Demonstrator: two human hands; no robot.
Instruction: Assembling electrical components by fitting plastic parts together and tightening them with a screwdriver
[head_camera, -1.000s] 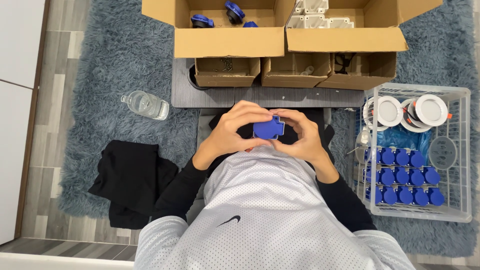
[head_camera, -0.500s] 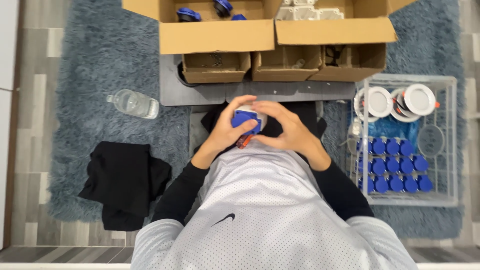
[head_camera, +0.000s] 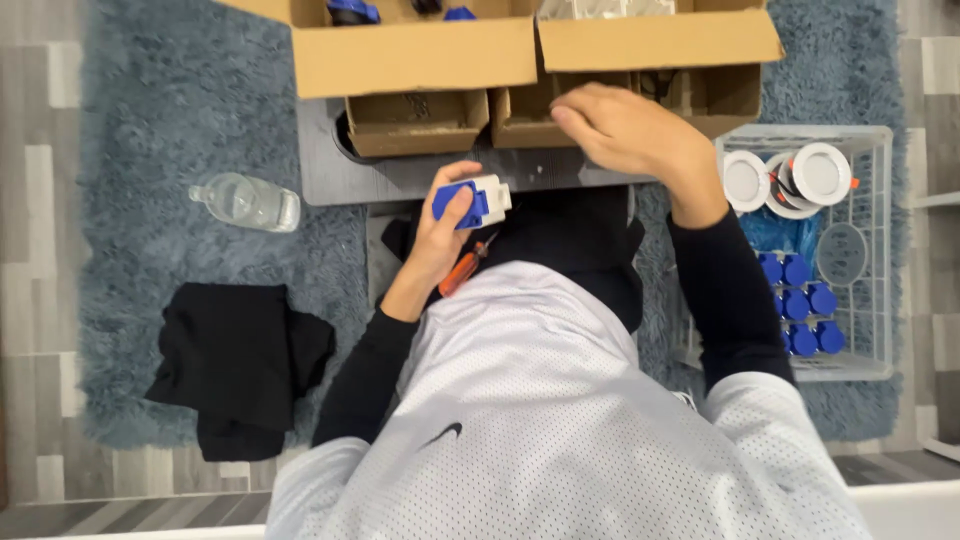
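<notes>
the left hand (head_camera: 440, 235) sits near the middle of the frame, its grip closed around a small blue and white plastic block (head_camera: 472, 202), thumb pressed on the blue face. just below it an orange-handled screwdriver (head_camera: 462, 268) lies loose in the lap, partly hidden by the wrist. the right hand (head_camera: 625, 130) reaches up toward the small open cardboard box (head_camera: 700, 95) at upper right of centre; its fingers are curled and i cannot tell whether they hold anything. more cardboard boxes (head_camera: 415, 60) line the top edge, standing on a grey board (head_camera: 400, 180). at right a clear plastic crate (head_camera: 880, 250) holds white round fittings (head_camera: 820, 172) and rows of blue caps (head_camera: 800, 300). a clear plastic water bottle (head_camera: 245, 202) lies on the blue shaggy rug (head_camera: 150, 130) at left, with a crumpled black cloth (head_camera: 240, 360) below it.

to my eye the one-handed hold on the block looks light, so it could slip while attention goes to the box. the screwdriver could roll off the lap into the rug's pile if the legs shift.
</notes>
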